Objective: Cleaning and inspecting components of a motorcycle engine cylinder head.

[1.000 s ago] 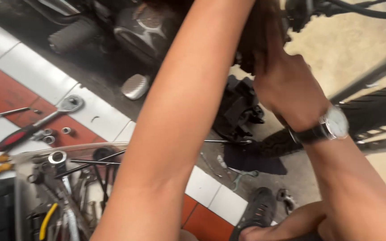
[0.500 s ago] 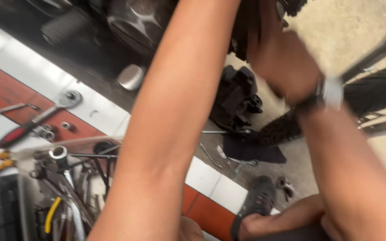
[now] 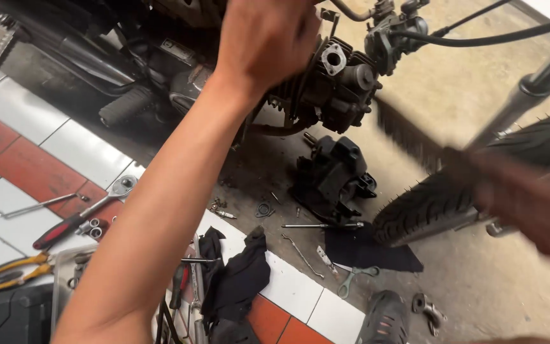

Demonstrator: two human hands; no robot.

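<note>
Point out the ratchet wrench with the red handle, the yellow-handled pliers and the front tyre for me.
Ratchet wrench (image 3: 65,229): head view, on its red handle.
Yellow-handled pliers (image 3: 17,264): head view, on the upper yellow grip.
Front tyre (image 3: 428,204): head view, on the tread near the floor.

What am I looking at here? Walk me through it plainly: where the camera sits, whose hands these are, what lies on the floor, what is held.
The camera sits on a person's head and looks down, so both arms are that person's own. The left hand reaches up to the motorcycle engine and rests on it; what it grips there is hidden. The right hand, blurred by motion, seems to hold a dark brush near the front tyre. On the tiled floor lie a ratchet wrench, yellow-handled pliers, a black rag, a black engine part, and small bolts and springs. A clear bin of tools stands at lower left.
</note>
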